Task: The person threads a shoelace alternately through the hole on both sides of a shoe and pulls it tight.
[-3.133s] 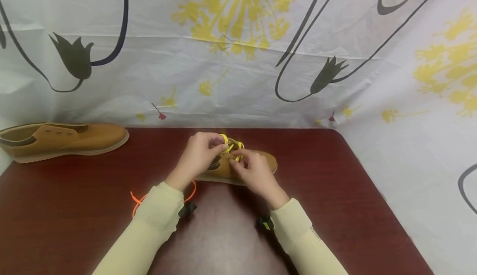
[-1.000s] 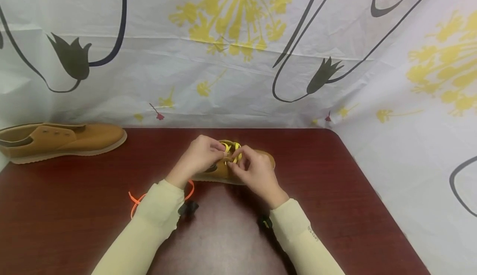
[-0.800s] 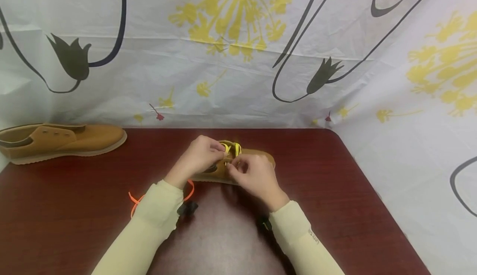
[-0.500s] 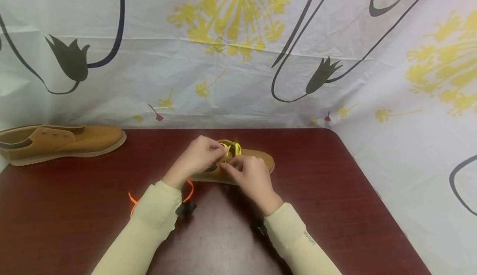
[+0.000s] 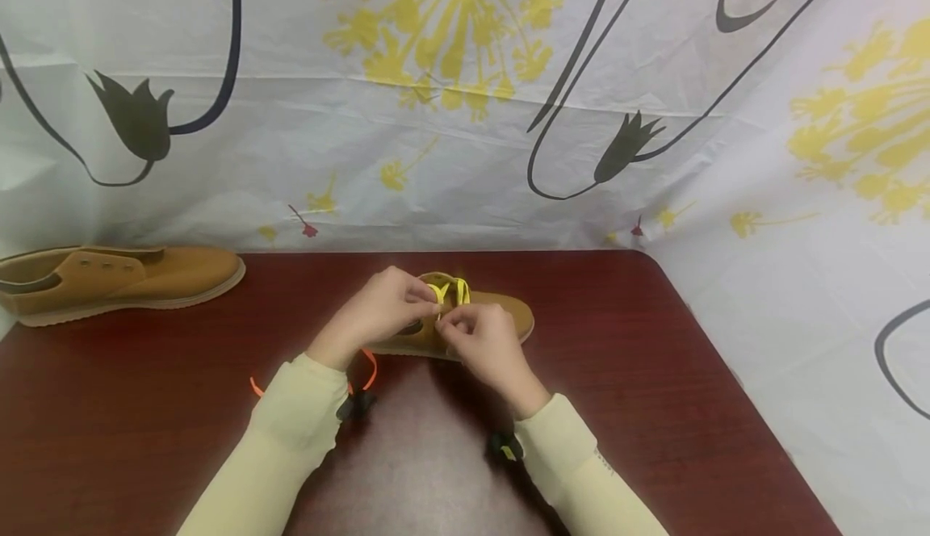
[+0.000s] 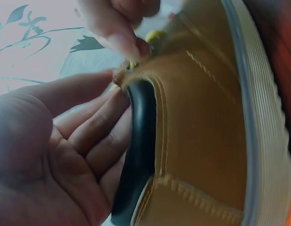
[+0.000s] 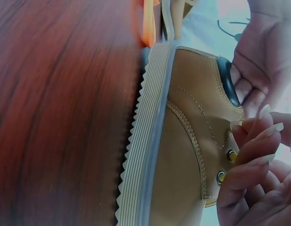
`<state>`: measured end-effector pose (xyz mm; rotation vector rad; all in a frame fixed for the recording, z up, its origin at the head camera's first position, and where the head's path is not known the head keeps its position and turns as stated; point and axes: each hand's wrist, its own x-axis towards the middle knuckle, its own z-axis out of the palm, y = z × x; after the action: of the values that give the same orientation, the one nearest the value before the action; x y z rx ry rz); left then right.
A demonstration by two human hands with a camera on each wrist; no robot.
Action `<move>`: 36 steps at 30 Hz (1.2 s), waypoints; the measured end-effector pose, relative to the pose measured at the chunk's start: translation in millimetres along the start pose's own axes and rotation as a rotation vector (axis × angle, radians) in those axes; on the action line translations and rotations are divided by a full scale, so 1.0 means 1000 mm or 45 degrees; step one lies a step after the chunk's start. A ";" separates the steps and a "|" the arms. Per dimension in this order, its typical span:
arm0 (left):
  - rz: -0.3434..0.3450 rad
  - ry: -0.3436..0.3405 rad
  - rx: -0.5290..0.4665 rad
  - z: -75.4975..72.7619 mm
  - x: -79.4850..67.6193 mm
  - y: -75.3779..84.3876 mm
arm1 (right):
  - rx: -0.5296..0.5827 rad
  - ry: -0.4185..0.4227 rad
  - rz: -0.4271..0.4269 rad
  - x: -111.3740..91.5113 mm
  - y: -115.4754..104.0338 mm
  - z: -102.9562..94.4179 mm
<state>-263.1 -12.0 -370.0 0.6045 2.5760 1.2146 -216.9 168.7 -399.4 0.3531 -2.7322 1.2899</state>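
Observation:
A tan shoe (image 5: 512,310) sits on the table with its toe to the right and a yellow shoelace (image 5: 462,290) partly threaded through it. My left hand (image 5: 378,302) is over the shoe's opening, its thumb and fingers pinching the lace beside the top of the eyelet flap. Close against it, the fingertips of my right hand (image 5: 494,349) pinch at the lace on the flap's outer side. In the right wrist view, yellow lace shows in two metal eyelets (image 7: 221,177). The lace's tip is mostly hidden by my fingers.
A second tan shoe (image 5: 182,274), unlaced, stands at the table's far left. An orange shoelace (image 5: 370,370) lies partly under my left forearm. Dark camera mounts (image 5: 356,405) hang below both wrists. A printed white sheet (image 5: 465,165) rises behind the table (image 5: 690,407).
The yellow loop that stood up by my left fingers is now lower. My right hand has come down from the lacing to the flap's near side, while my left hand has barely moved.

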 end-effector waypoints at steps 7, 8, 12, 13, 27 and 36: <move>0.016 0.032 0.185 -0.001 -0.004 0.002 | 0.075 -0.066 0.064 0.000 0.000 -0.001; 0.013 0.034 0.187 -0.001 -0.005 0.003 | 0.081 -0.069 0.068 0.000 0.000 -0.001; 0.012 0.028 0.176 -0.002 -0.006 0.004 | 0.105 -0.087 0.102 0.000 0.000 -0.001; 0.011 0.025 0.168 -0.001 -0.006 0.004 | 0.113 -0.099 0.120 -0.001 0.000 -0.001; 0.043 0.016 0.208 -0.003 -0.007 0.004 | 0.158 -0.074 0.149 0.000 0.004 0.007; 0.074 0.018 0.392 -0.005 -0.011 0.006 | 0.072 -0.072 0.109 -0.004 0.000 0.002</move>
<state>-253.4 -17.2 -362.3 0.7363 2.7986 0.8435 -212.9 167.5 -401.1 0.2839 -2.7905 1.4018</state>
